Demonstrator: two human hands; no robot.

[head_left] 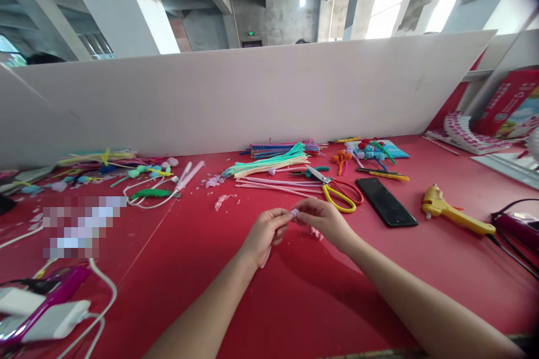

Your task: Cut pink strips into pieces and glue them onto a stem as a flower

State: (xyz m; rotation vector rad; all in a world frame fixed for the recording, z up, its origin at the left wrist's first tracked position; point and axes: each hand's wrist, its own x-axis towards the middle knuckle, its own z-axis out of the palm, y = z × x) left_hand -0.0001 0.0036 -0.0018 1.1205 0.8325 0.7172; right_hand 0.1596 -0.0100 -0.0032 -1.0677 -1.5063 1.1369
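Between the left grip (pixel 269 233) and the right grip (pixel 326 223), a small lilac piece (pixel 294 213) is pinched by the fingertips of both, each closed narrow on it. Pink scraps (pixel 315 233) show just under the right grip; a pale bit (pixel 265 258) pokes out below the left grip, and whether it is held I cannot tell. Just beyond the right grip lie scissors (pixel 340 198), handles nearest it; farther off, ahead of both, green stems (pixel 273 162). Right of the right grip, a black phone (pixel 386 202) lies flat on the red surface (pixel 202 280), and farther that way a yellow glue gun (pixel 457 213). Well left of the left grip, a white cord (pixel 145 207) loops by a green tool (pixel 151 193). Past everything stands a white partition (pixel 252 101).
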